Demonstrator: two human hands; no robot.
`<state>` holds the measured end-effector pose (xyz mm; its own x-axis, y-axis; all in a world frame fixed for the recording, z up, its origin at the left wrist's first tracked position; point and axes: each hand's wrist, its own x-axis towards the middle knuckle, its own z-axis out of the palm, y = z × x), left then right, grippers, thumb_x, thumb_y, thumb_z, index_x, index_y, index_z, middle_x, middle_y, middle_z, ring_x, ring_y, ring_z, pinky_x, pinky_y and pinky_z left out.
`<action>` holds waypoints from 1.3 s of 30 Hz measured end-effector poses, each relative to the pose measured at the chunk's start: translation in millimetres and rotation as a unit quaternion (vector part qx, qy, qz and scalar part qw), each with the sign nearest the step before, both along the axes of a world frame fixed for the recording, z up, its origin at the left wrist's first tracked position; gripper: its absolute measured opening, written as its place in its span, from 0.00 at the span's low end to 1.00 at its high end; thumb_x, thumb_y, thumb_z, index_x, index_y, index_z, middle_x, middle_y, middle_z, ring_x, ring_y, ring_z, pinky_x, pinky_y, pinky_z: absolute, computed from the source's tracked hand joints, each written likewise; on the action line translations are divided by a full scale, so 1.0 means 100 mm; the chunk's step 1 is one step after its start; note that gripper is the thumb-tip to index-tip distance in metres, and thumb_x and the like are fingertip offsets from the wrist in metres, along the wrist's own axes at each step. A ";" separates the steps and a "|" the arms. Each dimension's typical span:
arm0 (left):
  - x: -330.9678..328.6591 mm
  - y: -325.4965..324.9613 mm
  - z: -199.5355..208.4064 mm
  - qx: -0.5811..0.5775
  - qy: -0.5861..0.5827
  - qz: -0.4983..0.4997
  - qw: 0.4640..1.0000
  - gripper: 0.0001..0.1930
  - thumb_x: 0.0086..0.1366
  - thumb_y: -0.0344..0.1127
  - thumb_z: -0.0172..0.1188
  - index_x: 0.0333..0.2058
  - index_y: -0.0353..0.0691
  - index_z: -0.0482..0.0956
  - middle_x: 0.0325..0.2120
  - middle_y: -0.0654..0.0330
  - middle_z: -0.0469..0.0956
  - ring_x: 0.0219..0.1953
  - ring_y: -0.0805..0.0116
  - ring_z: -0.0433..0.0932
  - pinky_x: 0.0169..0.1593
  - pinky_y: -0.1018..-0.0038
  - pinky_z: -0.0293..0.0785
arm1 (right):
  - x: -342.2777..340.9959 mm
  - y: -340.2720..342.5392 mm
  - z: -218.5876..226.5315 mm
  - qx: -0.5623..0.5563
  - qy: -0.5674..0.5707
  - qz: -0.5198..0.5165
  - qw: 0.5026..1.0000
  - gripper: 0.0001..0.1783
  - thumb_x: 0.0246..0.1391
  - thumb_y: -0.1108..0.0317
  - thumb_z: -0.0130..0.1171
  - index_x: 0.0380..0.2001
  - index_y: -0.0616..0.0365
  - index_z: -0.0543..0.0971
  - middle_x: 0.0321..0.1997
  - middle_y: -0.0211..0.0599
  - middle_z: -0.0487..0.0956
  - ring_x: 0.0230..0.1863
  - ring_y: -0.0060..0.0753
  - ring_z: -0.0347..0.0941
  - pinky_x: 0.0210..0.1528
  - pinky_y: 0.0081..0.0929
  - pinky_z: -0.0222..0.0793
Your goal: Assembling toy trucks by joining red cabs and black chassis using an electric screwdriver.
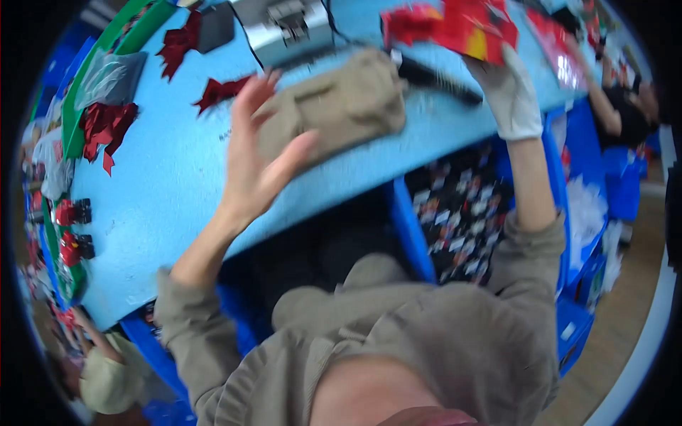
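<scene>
My left hand (252, 160) is bare and slightly blurred, its fingers spread with nothing between them. It hovers over the near left end of a tan cloth bundle (348, 103) lying on the light blue table (163, 213); I cannot tell whether they touch. My right hand (515, 96), in a pale glove, grips the lower edge of a red plastic packet (483, 32) with yellow markings. The packet is raised near the table's far right and is cut off by the frame's top. A long black bar-shaped object (444, 82) lies just left of that hand.
A metal box-like device (288, 32) stands at the back. Dark red ribbon bows (110, 131) lie to the left, beside a green rail (74, 121). Below the table edge, a blue bin (412, 227) contains many small pieces. Other people work at far left (110, 376) and far right (629, 117).
</scene>
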<state>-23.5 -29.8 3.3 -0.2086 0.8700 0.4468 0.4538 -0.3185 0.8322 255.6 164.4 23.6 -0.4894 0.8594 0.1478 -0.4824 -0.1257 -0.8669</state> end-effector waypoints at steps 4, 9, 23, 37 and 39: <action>0.32 0.36 0.04 0.011 -0.185 -0.112 0.976 0.36 0.51 0.39 0.66 0.56 0.37 0.58 0.52 0.49 0.65 0.54 0.57 0.67 0.53 0.63 0.66 | -0.51 -0.77 0.40 -0.058 -0.092 -0.090 0.990 0.13 0.50 0.65 0.58 0.36 0.61 0.70 0.29 0.35 0.69 0.27 0.29 0.65 0.30 0.26 0.61; 0.08 0.73 0.07 0.000 0.068 -0.043 0.997 0.36 0.54 0.43 0.63 0.57 0.41 0.56 0.50 0.49 0.68 0.48 0.58 0.72 0.45 0.65 0.74 | 0.85 -0.30 -0.42 0.197 -0.060 -0.312 0.927 0.18 0.53 0.67 0.56 0.46 0.64 0.72 0.42 0.40 0.75 0.45 0.35 0.72 0.49 0.26 0.67; 0.07 0.56 -0.15 -0.015 0.414 -0.073 0.907 0.37 0.42 0.54 0.64 0.45 0.34 0.65 0.40 0.47 0.68 0.41 0.51 0.70 0.41 0.64 0.67 | -0.34 -0.14 -1.76 0.387 -0.620 0.035 0.682 0.31 0.51 0.56 0.56 0.52 0.67 0.65 0.51 0.48 0.70 0.52 0.42 0.66 0.54 0.34 0.62; 0.07 -0.19 -0.48 0.169 0.216 -0.124 0.954 0.47 0.37 0.43 0.71 0.54 0.31 0.55 0.52 0.42 0.56 0.56 0.46 0.55 0.58 0.59 0.53 | 1.08 -1.25 -0.04 0.044 -0.331 -0.106 0.937 0.16 0.45 0.65 0.60 0.36 0.65 0.77 0.34 0.44 0.77 0.34 0.37 0.73 0.40 0.36 0.71; 0.37 -0.22 -0.49 0.139 0.095 -0.167 0.971 0.48 0.39 0.42 0.71 0.54 0.28 0.53 0.54 0.41 0.55 0.58 0.50 0.54 0.58 0.61 0.54 | 0.76 -1.35 0.22 0.099 -0.178 -0.186 0.961 0.17 0.46 0.64 0.60 0.37 0.65 0.76 0.33 0.43 0.78 0.32 0.38 0.73 0.38 0.37 0.71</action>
<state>13.6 -52.0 -45.5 0.1739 0.7151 0.6771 0.4235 -0.6750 0.6042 331.6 29.4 45.9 -0.2032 0.9569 0.2074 -0.1309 0.1833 -0.9743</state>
